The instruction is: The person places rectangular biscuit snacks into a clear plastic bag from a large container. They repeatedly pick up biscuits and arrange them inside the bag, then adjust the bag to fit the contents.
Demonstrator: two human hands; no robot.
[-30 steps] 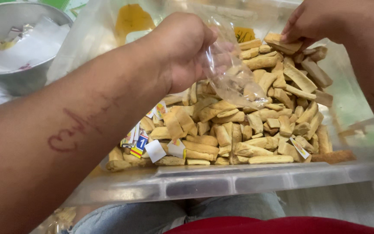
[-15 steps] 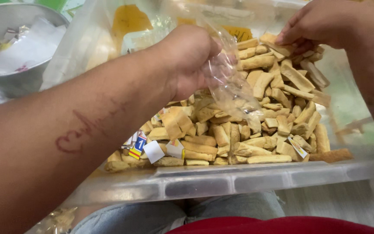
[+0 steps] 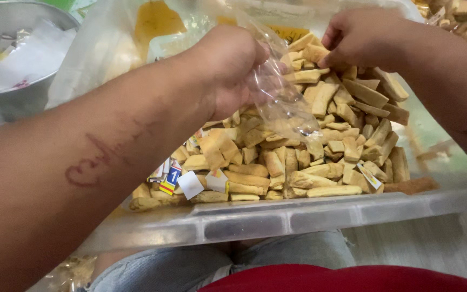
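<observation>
Right hand [image 3: 366,38] has shifted left and down a bit versus the earlier frames, now sitting on the top of the biscuit pile [image 3: 320,135] with fingers curled in, pinching at one or two pale sticks near the heap's crest; can't tell exactly how many it has. Left hand [image 3: 228,70] has stayed roughly put, fist closed on the neck of a clear plastic bag [image 3: 282,97], which hangs open-mouthed toward the right hand and drapes down onto the biscuits. Bag looks close to empty, thin and crumpled, its lower end touching the pile. Everything sits inside a clear plastic tub [image 3: 277,219] resting across the person's lap; small paper labels [image 3: 190,181] lie mixed in at the pile's near left corner. A metal bowl [image 3: 22,54] with scraps of paper stands well off to the far left. Risk as I read it: bag mouth is held by one fist only, so it may collapse shut and pieces from the right hand could miss it and drop back. Sticks look brittle, so a tight pinch could snap them. Tub is balanced on the knees, so leaning on the far side might tip it. Labels could also get scooped up with the biscuits if the right hand works toward that corner.
</observation>
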